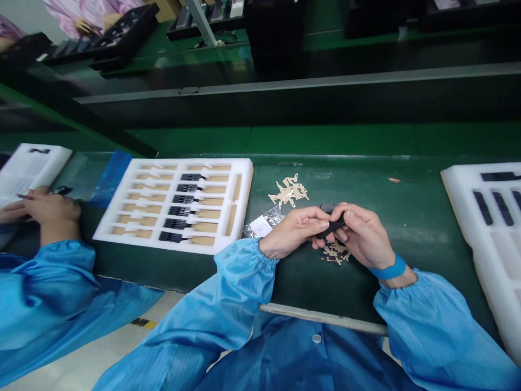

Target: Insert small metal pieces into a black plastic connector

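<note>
Between both hands is a small black rectangular part [332,225], partly covered by fingers; its exact kind does not show. My left hand [299,228] pinches its left end. My right hand [364,233], with a blue band at the wrist, grips the right end with thumb and fingers. Another dark piece [328,207] shows just behind the fingertips. Below the hands lies a pile of small gold-coloured metal pieces [337,253]. A second pile of larger flat gold-coloured pieces [290,190] rests beyond my left hand, near a clear plastic bag [264,224] with a white label.
A white foam tray [228,239] at left holds several black parts in one column. Another foam tray [464,217] with black parts stands at right. Far left, a co-worker's hand [57,212] is at the green bench [386,190]. Other people sit across, beside black trays [126,38].
</note>
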Available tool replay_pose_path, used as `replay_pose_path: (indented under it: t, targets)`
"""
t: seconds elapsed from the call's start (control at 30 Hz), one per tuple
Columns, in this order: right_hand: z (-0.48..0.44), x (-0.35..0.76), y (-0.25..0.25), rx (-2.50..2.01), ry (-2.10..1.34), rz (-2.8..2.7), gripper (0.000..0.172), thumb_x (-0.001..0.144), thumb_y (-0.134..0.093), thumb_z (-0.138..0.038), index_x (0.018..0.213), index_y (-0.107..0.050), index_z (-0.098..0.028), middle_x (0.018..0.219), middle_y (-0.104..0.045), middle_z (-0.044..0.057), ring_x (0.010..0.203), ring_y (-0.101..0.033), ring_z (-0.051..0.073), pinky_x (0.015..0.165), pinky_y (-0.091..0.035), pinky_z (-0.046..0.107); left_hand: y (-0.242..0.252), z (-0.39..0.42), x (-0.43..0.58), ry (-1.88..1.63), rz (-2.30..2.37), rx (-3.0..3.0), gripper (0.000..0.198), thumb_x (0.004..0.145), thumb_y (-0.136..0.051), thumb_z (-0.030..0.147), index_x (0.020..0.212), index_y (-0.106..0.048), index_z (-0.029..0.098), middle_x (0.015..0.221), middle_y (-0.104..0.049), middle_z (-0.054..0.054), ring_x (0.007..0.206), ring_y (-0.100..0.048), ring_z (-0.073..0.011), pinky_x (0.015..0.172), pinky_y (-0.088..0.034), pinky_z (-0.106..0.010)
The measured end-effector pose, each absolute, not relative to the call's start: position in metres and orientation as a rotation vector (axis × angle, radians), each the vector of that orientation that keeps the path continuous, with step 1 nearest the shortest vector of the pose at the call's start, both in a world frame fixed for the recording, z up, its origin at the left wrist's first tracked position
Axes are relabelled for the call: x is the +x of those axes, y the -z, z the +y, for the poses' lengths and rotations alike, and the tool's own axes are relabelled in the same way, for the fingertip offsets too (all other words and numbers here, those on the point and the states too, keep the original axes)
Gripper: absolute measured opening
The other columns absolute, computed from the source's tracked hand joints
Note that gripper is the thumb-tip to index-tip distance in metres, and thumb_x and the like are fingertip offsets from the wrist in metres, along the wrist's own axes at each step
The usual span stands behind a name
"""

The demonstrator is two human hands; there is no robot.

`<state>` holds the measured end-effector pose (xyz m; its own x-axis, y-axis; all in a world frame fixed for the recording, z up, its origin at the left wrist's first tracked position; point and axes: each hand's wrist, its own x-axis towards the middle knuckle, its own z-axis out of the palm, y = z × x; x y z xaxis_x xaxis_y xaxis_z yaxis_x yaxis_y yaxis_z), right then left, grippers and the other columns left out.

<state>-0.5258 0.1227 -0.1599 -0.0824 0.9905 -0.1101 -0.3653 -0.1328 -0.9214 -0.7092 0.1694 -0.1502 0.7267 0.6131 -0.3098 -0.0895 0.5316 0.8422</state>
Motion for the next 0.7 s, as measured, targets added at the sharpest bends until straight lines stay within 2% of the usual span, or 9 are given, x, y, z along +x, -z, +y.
replay_pose_path:
  t: [0.13, 0.27, 0.4, 0.53, 0.63, 0.7]
  targets:
    - [0.1202, -0.531, 0.1543, -0.967, -1.634, -0.785, 0.035, 0.09, -0.067, -0.054, 0.078, -0.063, -0.021, 0.052, -0.046, -0.004, 0.054, -0.057, 0.017, 0.056, -0.048, 0.03, 0.1513, 0.1693, -0.7099, -0.424, 0.622, 0.922, 0.039, 0.087, -0.076, 0.046, 0.102, -0.064, 0.012, 0.08, -0.07, -0.005, 0.063, -0.062, -0.0076, 0.058, -0.048, -0.017]
    - [0.1208, -0.5309, 0.1544, -0.983, -1.652, -0.747, 0.035, 0.089, -0.068, -0.055, 0.082, -0.066, -0.021, 0.051, -0.044, -0.005, 0.053, -0.058, 0.016, 0.057, -0.052, 0.03, 0.1512, 0.1698, -0.7098, -0.418, 0.621, 0.902, 0.039, 0.087, -0.077, 0.046, 0.102, -0.064, 0.012, 0.081, -0.071, -0.006, 0.063, -0.063, -0.008, 0.057, -0.047, -0.017]
    - [0.123, -0.5318, 0.1561, -0.995, -1.608, -0.693, 0.036, 0.09, -0.068, -0.055, 0.086, -0.072, -0.02, 0.055, -0.041, -0.006, 0.049, -0.055, 0.012, 0.052, -0.049, 0.025, 0.1511, 0.1703, -0.7091, -0.426, 0.621, 0.894, 0.04, 0.085, -0.078, 0.046, 0.097, -0.063, 0.011, 0.084, -0.071, -0.007, 0.063, -0.062, -0.0077, 0.056, -0.046, -0.017]
    - [0.123, -0.5299, 0.159, -1.018, -1.517, -0.823, 0.039, 0.095, -0.062, -0.056, 0.101, -0.075, -0.02, 0.058, -0.046, -0.005, 0.052, -0.054, 0.012, 0.056, -0.051, 0.027, 0.1517, 0.1703, -0.7077, -0.486, 0.658, 0.896, 0.043, 0.084, -0.08, 0.047, 0.099, -0.064, 0.011, 0.084, -0.07, -0.006, 0.063, -0.062, -0.0081, 0.057, -0.046, -0.018]
    - [0.123, -0.5272, 0.1608, -1.142, -1.349, -1.047, 0.036, 0.093, -0.069, -0.048, 0.115, -0.074, -0.021, 0.065, -0.056, -0.002, 0.055, -0.053, 0.011, 0.055, -0.049, 0.025, 0.1525, 0.1708, -0.7062, -0.554, 0.709, 0.929, 0.047, 0.082, -0.08, 0.05, 0.103, -0.065, 0.01, 0.083, -0.07, -0.006, 0.062, -0.061, -0.0083, 0.057, -0.047, -0.019]
    - [0.1239, -0.5263, 0.1616, -1.241, -1.202, -1.139, 0.033, 0.089, -0.074, -0.042, 0.116, -0.074, -0.022, 0.076, -0.061, 0.0, 0.057, -0.056, 0.011, 0.055, -0.05, 0.025, 0.1536, 0.1712, -0.7051, -0.591, 0.749, 0.972, 0.05, 0.082, -0.079, 0.051, 0.106, -0.067, 0.01, 0.082, -0.07, -0.007, 0.062, -0.06, -0.0084, 0.058, -0.047, -0.02]
